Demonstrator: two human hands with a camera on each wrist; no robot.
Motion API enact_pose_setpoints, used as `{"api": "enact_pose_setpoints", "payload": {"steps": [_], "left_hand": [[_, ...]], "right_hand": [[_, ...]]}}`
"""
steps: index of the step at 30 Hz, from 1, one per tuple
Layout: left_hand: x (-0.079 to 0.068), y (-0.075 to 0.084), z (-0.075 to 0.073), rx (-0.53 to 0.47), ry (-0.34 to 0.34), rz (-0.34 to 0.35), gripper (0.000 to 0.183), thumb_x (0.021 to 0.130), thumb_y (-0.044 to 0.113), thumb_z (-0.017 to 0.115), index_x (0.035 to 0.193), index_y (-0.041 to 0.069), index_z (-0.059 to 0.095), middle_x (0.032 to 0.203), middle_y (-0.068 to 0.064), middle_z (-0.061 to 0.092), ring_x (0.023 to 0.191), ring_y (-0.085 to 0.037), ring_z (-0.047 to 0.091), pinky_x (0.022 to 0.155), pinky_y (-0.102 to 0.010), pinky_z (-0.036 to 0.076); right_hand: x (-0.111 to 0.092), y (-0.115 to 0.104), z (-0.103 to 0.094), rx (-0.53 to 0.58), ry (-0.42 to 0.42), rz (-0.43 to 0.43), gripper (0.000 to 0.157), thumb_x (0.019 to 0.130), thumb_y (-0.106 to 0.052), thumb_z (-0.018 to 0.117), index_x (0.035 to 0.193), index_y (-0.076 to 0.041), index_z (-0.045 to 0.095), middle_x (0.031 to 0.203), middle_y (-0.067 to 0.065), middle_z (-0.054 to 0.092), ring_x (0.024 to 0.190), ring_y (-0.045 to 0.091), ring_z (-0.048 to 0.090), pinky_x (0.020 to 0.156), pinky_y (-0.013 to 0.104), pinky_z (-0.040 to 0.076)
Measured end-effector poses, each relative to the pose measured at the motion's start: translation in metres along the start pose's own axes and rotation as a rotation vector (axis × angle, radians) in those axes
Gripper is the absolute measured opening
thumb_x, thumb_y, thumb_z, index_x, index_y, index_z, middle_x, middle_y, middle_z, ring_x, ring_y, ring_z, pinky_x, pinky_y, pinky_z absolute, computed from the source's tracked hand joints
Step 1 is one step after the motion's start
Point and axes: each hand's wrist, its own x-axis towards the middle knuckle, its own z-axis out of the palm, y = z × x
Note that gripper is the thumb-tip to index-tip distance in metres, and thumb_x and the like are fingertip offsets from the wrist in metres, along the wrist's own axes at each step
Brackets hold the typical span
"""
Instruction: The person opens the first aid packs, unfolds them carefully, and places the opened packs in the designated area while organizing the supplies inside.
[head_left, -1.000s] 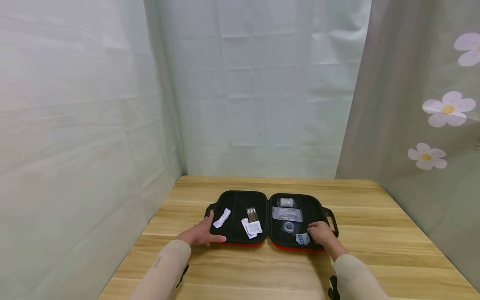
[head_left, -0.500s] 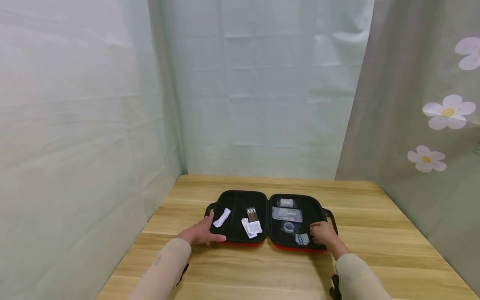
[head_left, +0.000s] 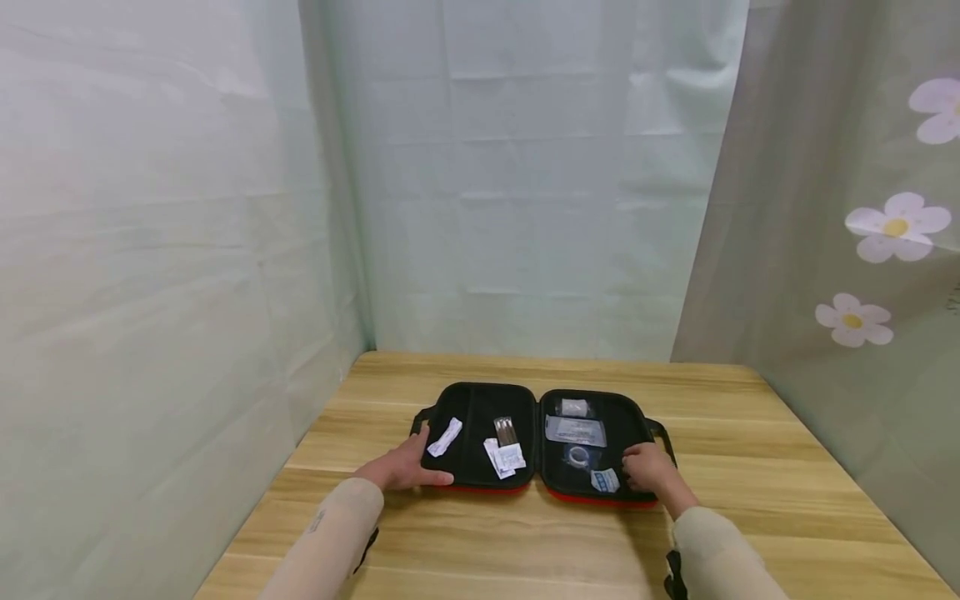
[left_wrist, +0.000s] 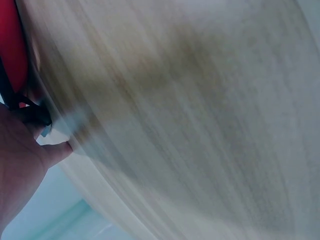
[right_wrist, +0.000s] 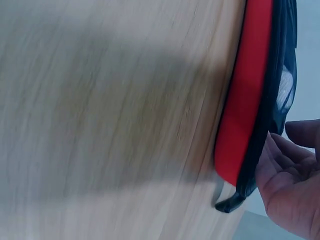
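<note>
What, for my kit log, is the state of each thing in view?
Case: lying open.
Left hand: spread, touching the case.
Right hand: fingers curled; grip unclear.
White roll: clear-wrapped.
White ring: clear-wrapped.
White packets: overlapping.
Brown tubes: side by side.
Clear packet: lying flat.
Blue-white packet: lying in the case.
White strip: lying diagonally.
</note>
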Motion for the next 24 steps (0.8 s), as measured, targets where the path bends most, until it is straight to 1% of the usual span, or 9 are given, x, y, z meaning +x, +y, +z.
{"api": "enact_pose_setpoints", "payload": {"steps": [3, 5, 8, 10, 12, 16, 20, 22, 24], "left_hand": [[0.001, -0.001, 0.0, 0.005, -0.002, 0.006, 0.121, 0.077, 0.063, 0.075, 0.156, -0.005, 0.012, 0.158, -0.03, 0.021, 0.145, -0.045, 0.021, 0.115, -0.057, 0.021], [0.001, -0.001, 0.0, 0.002, 0.0, 0.009, 0.121, 0.077, 0.063, 0.075, 0.156, -0.004, 0.012, 0.158, -0.03, 0.021, 0.145, -0.045, 0.021, 0.115, -0.057, 0.021], [0.0, -0.002, 0.0, -0.006, 0.011, 0.028, 0.122, 0.077, 0.064, 0.075, 0.156, -0.005, 0.013, 0.157, -0.031, 0.022, 0.144, -0.046, 0.022, 0.115, -0.058, 0.022], [0.001, -0.003, 0.002, -0.008, 0.015, 0.044, 0.124, 0.076, 0.065, 0.075, 0.156, -0.005, 0.012, 0.157, -0.032, 0.022, 0.144, -0.047, 0.022, 0.114, -0.058, 0.022], [0.002, -0.003, 0.004, -0.008, 0.017, 0.064, 0.124, 0.076, 0.065, 0.075, 0.155, -0.007, 0.013, 0.156, -0.032, 0.022, 0.144, -0.047, 0.022, 0.114, -0.059, 0.022], [0.003, -0.003, 0.007, 0.01, 0.028, 0.091, 0.122, 0.077, 0.063, 0.075, 0.154, -0.01, 0.015, 0.157, -0.032, 0.02, 0.145, -0.046, 0.02, 0.113, -0.063, 0.018], [0.005, -0.005, 0.002, 0.044, 0.049, 0.114, 0.12, 0.078, 0.064, 0.073, 0.153, -0.011, 0.017, 0.158, -0.031, 0.02, 0.146, -0.046, 0.018, 0.11, -0.069, 0.013], [0.006, -0.007, -0.003, 0.051, 0.07, 0.125, 0.118, 0.079, 0.064, 0.073, 0.153, -0.011, 0.018, 0.157, -0.032, 0.021, 0.145, -0.046, 0.018, 0.109, -0.071, 0.014], [0.006, -0.01, -0.01, 0.061, 0.112, 0.136, 0.114, 0.08, 0.063, 0.072, 0.152, -0.011, 0.022, 0.155, -0.032, 0.024, 0.144, -0.047, 0.021, 0.109, -0.07, 0.017]], "right_hand": [[-0.003, -0.003, -0.008, -0.076, 0.021, -0.019, 0.033, 0.094, -0.002, 0.05, 0.117, 0.021, 0.057, 0.081, 0.014, 0.068, 0.061, 0.022, 0.066, 0.058, 0.036, 0.058], [-0.004, -0.002, -0.013, -0.147, 0.041, -0.06, 0.033, 0.095, -0.004, 0.052, 0.117, 0.02, 0.059, 0.082, 0.014, 0.068, 0.063, 0.023, 0.066, 0.061, 0.038, 0.057], [-0.004, 0.001, -0.021, -0.275, 0.088, -0.149, 0.033, 0.096, -0.011, 0.057, 0.116, 0.015, 0.063, 0.095, 0.022, 0.068, 0.083, 0.034, 0.067, 0.077, 0.047, 0.055], [-0.006, 0.004, -0.027, -0.337, 0.107, -0.19, 0.038, 0.097, -0.018, 0.059, 0.119, 0.013, 0.063, 0.108, 0.028, 0.066, 0.097, 0.043, 0.064, 0.087, 0.055, 0.05], [-0.008, 0.009, -0.032, -0.388, 0.114, -0.213, 0.047, 0.097, -0.028, 0.062, 0.124, 0.011, 0.061, 0.122, 0.033, 0.06, 0.112, 0.05, 0.056, 0.095, 0.06, 0.044], [-0.014, 0.018, -0.039, -0.441, 0.096, -0.238, 0.074, 0.089, -0.048, 0.07, 0.131, 0.011, 0.055, 0.132, 0.039, 0.049, 0.12, 0.055, 0.047, 0.098, 0.065, 0.039], [-0.014, 0.026, -0.04, -0.47, 0.057, -0.258, 0.094, 0.079, -0.054, 0.078, 0.138, 0.013, 0.047, 0.141, 0.041, 0.038, 0.127, 0.059, 0.038, 0.1, 0.067, 0.035], [-0.013, 0.029, -0.038, -0.477, 0.03, -0.253, 0.102, 0.076, -0.055, 0.08, 0.142, 0.013, 0.042, 0.145, 0.04, 0.034, 0.13, 0.059, 0.035, 0.101, 0.068, 0.034], [-0.011, 0.03, -0.036, -0.479, 0.01, -0.252, 0.108, 0.074, -0.056, 0.081, 0.145, 0.013, 0.038, 0.147, 0.039, 0.031, 0.132, 0.058, 0.033, 0.102, 0.068, 0.033]]}}
